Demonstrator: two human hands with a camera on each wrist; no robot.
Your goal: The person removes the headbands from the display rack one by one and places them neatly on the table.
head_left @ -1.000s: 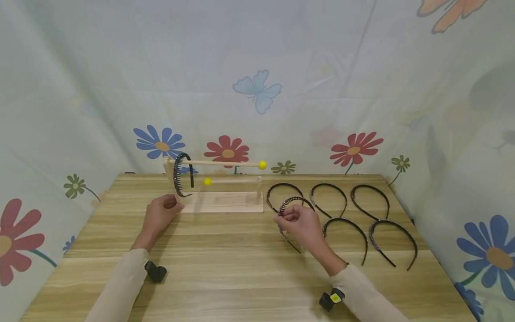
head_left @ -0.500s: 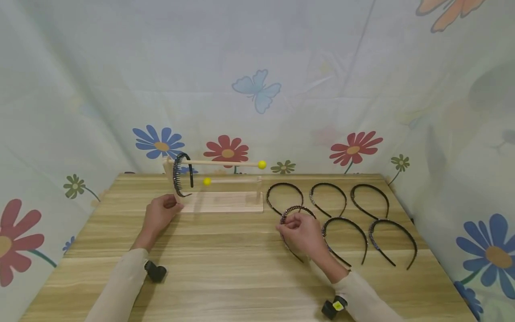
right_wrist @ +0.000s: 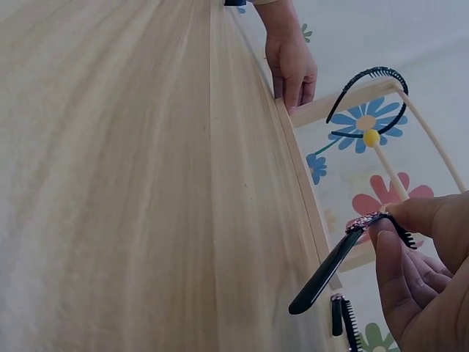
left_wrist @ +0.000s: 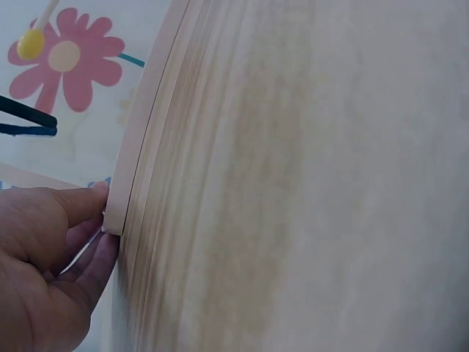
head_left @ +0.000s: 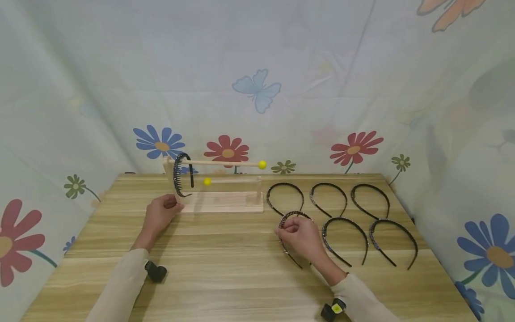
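Observation:
At the left end of a wooden stand [head_left: 225, 202], my left hand [head_left: 161, 214] grips the base's near corner, thumb on top and fingers against its edge. One black toothed headband [head_left: 177, 176] hangs on the stand's upper rod [head_left: 225, 163]. Right of the stand, my right hand [head_left: 302, 236] pinches another black headband [right_wrist: 322, 275] by its side, between thumb and fingers. Sparkling stones show at the pinch in the right wrist view. Its arch points away from me, and part of it is hidden behind the hand.
Several more headbands lie in two rows on the right of the wood-grain table [head_left: 209, 277], including one back-row headband [head_left: 284, 184] just beyond my right hand. Yellow balls cap the upper rod and the lower rod [head_left: 235, 181]. A flowered cloth [head_left: 306, 112] hangs behind.
My right hand has moved down and nearer to me with the headband, uncovering more of the back-row headband. The left hand and the stand stay where they were.

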